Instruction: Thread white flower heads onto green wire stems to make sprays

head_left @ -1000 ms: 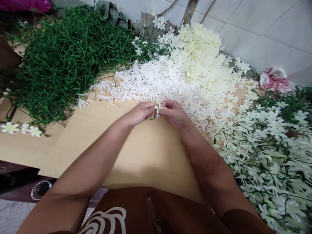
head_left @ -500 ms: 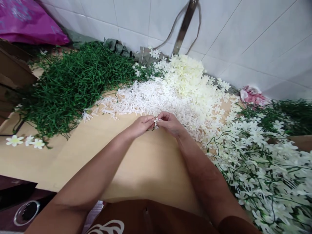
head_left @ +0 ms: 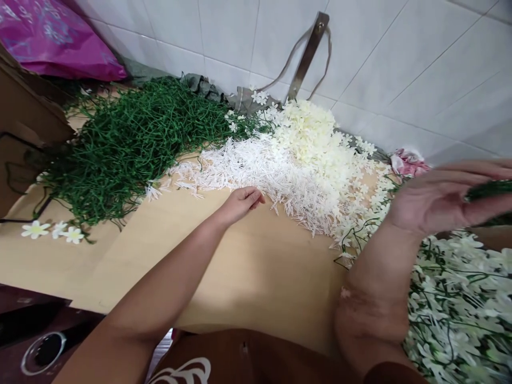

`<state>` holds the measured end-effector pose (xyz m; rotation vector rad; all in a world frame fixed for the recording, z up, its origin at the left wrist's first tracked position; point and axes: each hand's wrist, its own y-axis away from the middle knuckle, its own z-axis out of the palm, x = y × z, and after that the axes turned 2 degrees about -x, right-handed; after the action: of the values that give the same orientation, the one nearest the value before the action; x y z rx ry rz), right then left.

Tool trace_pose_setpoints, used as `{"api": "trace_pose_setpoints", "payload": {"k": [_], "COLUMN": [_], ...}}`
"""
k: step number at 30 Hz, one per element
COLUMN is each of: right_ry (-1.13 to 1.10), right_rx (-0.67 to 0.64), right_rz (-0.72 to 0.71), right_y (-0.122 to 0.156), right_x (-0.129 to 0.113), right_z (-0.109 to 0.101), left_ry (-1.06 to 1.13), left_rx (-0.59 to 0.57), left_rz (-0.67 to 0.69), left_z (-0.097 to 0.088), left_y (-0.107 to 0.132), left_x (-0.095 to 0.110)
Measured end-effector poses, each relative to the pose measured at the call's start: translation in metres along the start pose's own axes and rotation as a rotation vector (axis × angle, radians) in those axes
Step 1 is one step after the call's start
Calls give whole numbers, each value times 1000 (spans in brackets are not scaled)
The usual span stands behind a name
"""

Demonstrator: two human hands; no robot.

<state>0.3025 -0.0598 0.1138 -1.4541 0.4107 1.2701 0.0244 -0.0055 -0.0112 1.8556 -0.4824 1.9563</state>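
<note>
My left hand (head_left: 243, 205) hovers over the bare board with its fingers curled together, and nothing shows between them. Just beyond it lies a heap of thin white stamens (head_left: 248, 162). Out at the right edge, my right hand (head_left: 436, 200) is raised with its thumb and fingers apart. Dark green stems (head_left: 490, 189) show in the gap between them; contact cannot be made out. Below that hand spreads a pile of white artificial flowers on green stems (head_left: 464, 298).
A large heap of green plastic stems (head_left: 148, 133) covers the back left. Pale yellow petals (head_left: 310, 130) are piled against the tiled wall (head_left: 372, 64). Several white flowers (head_left: 35, 230) rest at left. A cardboard box (head_left: 28, 101) and purple bag (head_left: 68, 42) stand at far left.
Half a second ago both hands met at the middle around a small white flower. My right hand has swung far right and opened. The flower is gone from the middle; my left hand stays there.
</note>
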Motion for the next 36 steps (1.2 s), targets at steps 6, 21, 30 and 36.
{"api": "trace_pose_setpoints", "payload": {"k": [6, 21, 30, 36], "right_ry": [-170, 385, 370, 395], "right_rx": [-779, -884, -1046, -1107], "right_rz": [354, 47, -658, -762], "right_y": [31, 69, 124, 138], "right_x": [42, 87, 79, 72], "right_z": [83, 120, 78, 72], "left_ry": [-126, 70, 305, 301], "left_rx": [-29, 109, 209, 199], "left_rz": [-34, -20, -122, -182], "left_z": [-1, -2, -3, -4], "left_y": [0, -7, -9, -7], "left_x": [-2, -7, 8, 17]}}
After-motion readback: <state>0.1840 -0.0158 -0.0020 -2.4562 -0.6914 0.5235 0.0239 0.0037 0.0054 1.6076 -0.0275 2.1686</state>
